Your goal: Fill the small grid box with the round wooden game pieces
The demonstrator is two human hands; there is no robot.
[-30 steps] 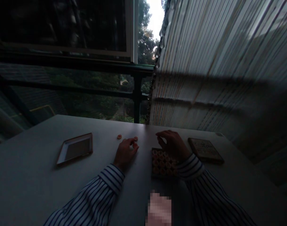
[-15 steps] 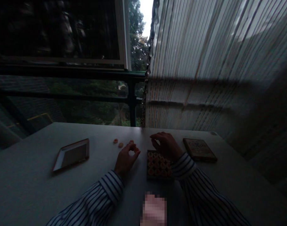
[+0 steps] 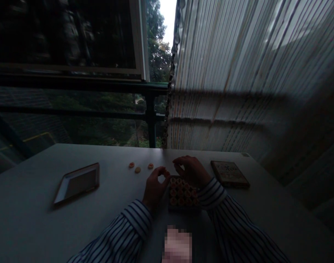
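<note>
My left hand (image 3: 155,187) pinches a round Chinese chess piece (image 3: 167,174) between thumb and fingertips, at the left back corner of an open box (image 3: 180,209). Rows of similar round chess pieces (image 3: 181,192) fill the visible part of that box. My right hand (image 3: 192,171) hovers over the box's back right part, hiding some of the pieces. Its fingers are bent, thumb and index apart, with nothing visible between them. Beyond my left hand, loose pieces lie on the white table: two with reddish marks (image 3: 131,165) and a plain-looking one (image 3: 137,170).
A shallow tray-like lid (image 3: 77,182) lies at the left of the white table (image 3: 112,204). To the right rests a flat rectangular case (image 3: 229,174) with dark markings. Behind the table stand a dark railing (image 3: 101,114) and a striped curtain (image 3: 205,73). The light is dim.
My left hand has moved right, carrying the chess piece to the edge of the box, which uncovers a loose piece behind. My right hand has stayed nearly in place. The view has shifted slightly.
</note>
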